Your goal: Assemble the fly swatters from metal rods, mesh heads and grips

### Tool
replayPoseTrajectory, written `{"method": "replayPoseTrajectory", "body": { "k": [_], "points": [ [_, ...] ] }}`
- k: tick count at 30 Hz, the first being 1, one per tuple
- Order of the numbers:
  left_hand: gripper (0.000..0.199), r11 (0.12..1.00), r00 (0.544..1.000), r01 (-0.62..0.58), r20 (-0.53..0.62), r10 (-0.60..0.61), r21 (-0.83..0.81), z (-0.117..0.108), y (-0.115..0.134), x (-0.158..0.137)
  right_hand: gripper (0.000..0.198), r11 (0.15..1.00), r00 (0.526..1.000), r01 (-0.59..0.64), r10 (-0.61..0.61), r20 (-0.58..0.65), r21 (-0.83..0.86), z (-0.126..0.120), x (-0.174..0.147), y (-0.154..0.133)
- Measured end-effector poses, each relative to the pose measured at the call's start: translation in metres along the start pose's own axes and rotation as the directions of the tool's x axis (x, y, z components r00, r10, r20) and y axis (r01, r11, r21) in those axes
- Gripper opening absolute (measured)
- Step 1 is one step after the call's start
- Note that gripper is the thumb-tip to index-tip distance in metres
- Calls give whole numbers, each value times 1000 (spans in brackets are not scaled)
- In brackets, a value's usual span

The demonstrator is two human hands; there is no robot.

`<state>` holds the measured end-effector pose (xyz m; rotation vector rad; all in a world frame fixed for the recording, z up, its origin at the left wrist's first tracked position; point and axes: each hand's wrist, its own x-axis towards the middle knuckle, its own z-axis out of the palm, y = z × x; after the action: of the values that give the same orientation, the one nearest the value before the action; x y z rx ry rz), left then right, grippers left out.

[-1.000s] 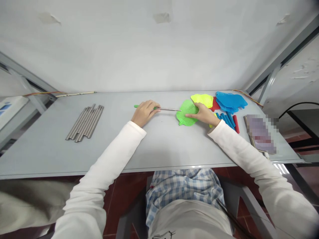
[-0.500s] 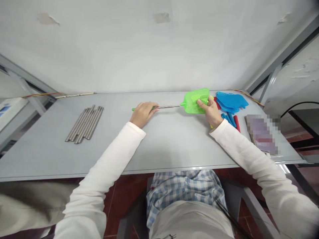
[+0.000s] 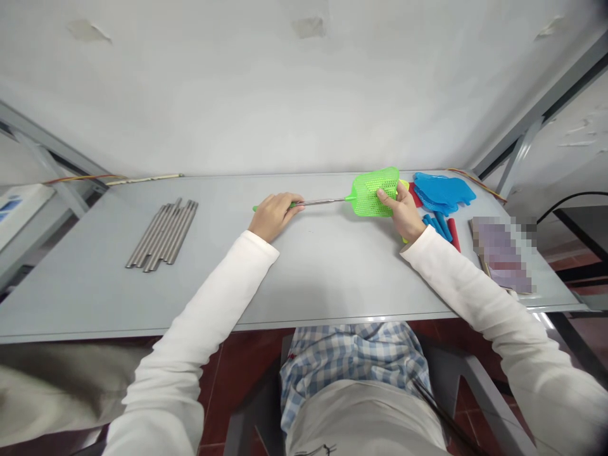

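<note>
Workshop, grey bench (image 3: 304, 285), metal tubes (image 3: 161, 235), stacked plastic pieces (image 3: 445, 192)

2 white sleeves (image 3: 206, 313), blue-white checked lower garment (image 3: 356, 354).

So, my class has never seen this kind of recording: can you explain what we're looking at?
There is no machine here, just a person's two bare hands. One camera, worn on the head, takes every picture, looking forward and down. The left hand holds a green handle with a thin metal rod. The right hand grips a green mesh head, whose neck meets the rod's tip. On the grey table, metal tubes lie to the left; blue mesh pieces and blue and red tubes lie to the right.
</note>
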<state>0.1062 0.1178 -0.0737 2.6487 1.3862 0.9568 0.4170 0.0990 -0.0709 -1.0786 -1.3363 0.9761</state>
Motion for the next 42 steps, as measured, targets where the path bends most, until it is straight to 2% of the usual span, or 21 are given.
{"method": "replayPoseTrajectory", "body": {
  "k": [12,24,35,42],
  "points": [
    [34,1000,1000,-13,-7,13,-2,-2,1,0,61,1000,1000,7,-7,14,-16,-1,0,-1],
    [37,988,991,-135,-8,136,71,-2,0,1,55,997,999,27,-29,19,79,-4,1,3],
    [43,994,993,-108,43,108,5,-3,3,1,50,994,1000,-29,28,7,106,-3,0,-4],
    [42,990,990,-140,9,140,28,-1,4,1,49,1000,999,30,-30,12,2,-5,0,1]
  ]
}}
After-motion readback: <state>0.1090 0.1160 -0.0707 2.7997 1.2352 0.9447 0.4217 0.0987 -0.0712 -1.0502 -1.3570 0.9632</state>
